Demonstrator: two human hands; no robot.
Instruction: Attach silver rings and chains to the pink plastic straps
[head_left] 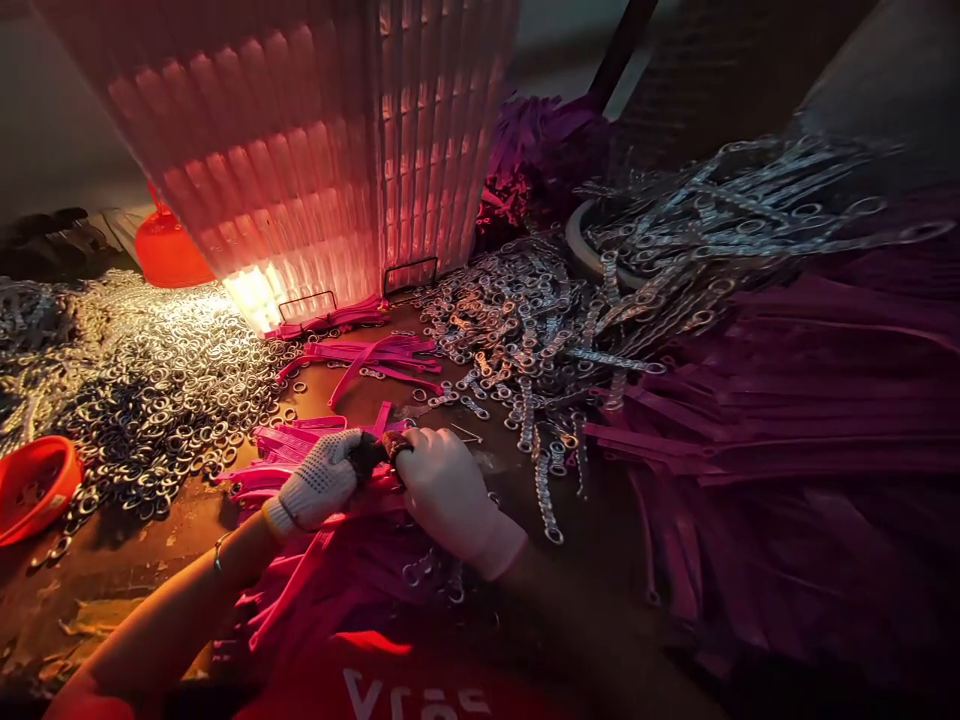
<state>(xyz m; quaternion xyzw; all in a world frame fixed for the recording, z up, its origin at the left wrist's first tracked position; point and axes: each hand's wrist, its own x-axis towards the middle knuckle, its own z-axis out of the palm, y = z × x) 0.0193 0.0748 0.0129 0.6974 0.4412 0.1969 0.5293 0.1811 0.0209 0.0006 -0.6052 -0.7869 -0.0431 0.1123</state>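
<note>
My left hand (319,485), in a white glove with dark dots and dark fingertips, is closed in a pinch at the front middle of the table. Its fingertips meet those of my right hand (446,490), also in a pale glove with dark finger ends and closed. A pink strap (384,415) sticks up between the two hands, and the left fingers seem closed on it. Whatever the right fingers grip is hidden behind them. Under and around both hands lies a pile of pink straps (300,570), with a few metal links (420,570) below my right hand.
A big heap of metal rings (172,400) spreads on the left, beside a red bowl (41,490). A red lamp (172,250) glows behind ribbed translucent panels (300,180). Metal link strips (525,330) lie at right centre. Many purple-pink straps (810,400) fill the right side.
</note>
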